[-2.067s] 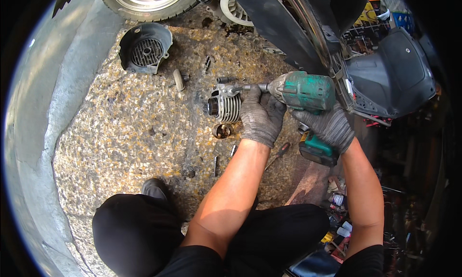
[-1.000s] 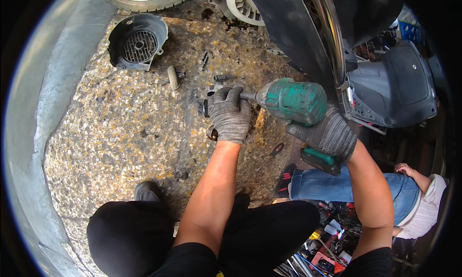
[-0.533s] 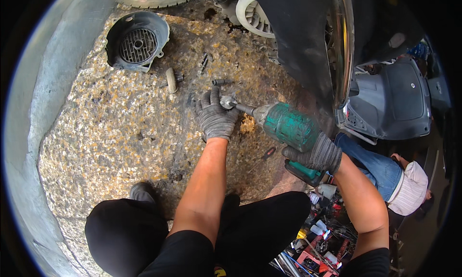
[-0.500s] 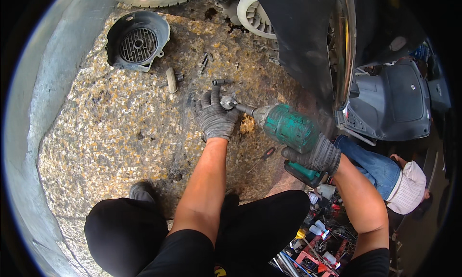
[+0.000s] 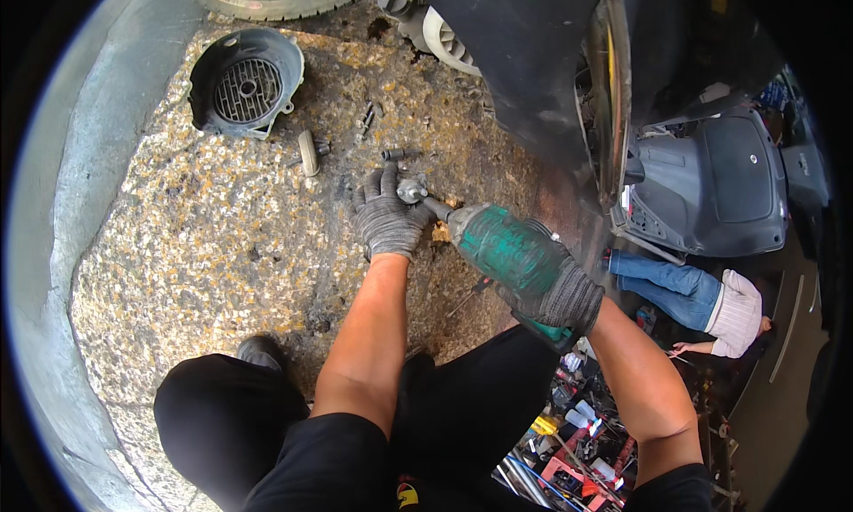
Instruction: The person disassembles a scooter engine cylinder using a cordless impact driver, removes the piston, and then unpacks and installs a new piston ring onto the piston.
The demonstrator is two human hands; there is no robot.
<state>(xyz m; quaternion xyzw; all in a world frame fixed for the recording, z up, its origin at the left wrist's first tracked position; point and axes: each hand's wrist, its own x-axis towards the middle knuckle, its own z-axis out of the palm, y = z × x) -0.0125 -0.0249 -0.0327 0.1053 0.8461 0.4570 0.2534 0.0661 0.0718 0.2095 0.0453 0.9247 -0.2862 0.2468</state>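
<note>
My left hand (image 5: pixel 391 214), in a grey knit glove, is wrapped over a metal engine part (image 5: pixel 411 190) on the speckled concrete slab (image 5: pixel 204 236), hiding most of it. A socket extension (image 5: pixel 437 206) from a worn green impact driver (image 5: pixel 498 245) meets that part. My right hand (image 5: pixel 569 294), also gloved, grips the driver's handle below its body. Just beyond my left fingers lie a black socket (image 5: pixel 400 154), a worn rubber-covered piece (image 5: pixel 308 154) and small metal bits (image 5: pixel 369 116). A screwdriver (image 5: pixel 462 303) lies partly hidden left of my right hand.
A black fan cover (image 5: pixel 195 90), a wheel (image 5: pixel 293 1), a pale fan (image 5: pixel 444 41) and dark vehicle panels (image 5: pixel 533 59) lie ahead. On the right are a grey scooter (image 5: pixel 737 183), another person (image 5: pixel 733 316) in jeans and cluttered tools (image 5: pixel 595 441).
The driver has swung toward me and angled more steeply, with my right hand following leftward. My left hand has shifted left over the part. The person at right has moved.
</note>
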